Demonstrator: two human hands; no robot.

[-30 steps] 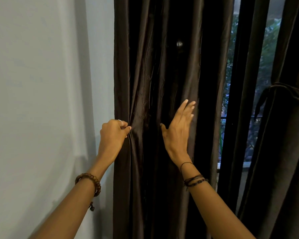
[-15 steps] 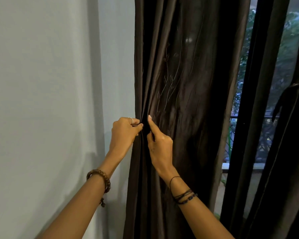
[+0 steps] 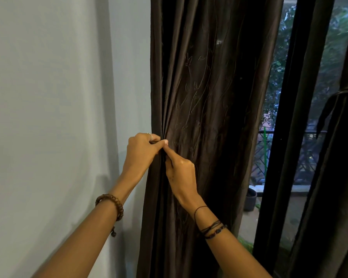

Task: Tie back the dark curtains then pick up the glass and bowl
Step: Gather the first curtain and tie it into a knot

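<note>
My left hand (image 3: 141, 153) and right hand (image 3: 180, 173) pinch the soft, slippery dark curtain (image 3: 205, 87) at its nine-o'clock edge.

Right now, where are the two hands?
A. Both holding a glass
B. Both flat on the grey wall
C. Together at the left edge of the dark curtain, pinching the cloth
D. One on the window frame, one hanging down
C. The left hand and the right hand meet at the left edge of the dark curtain, their fingers curled on the gathered cloth beside the wall.
</note>
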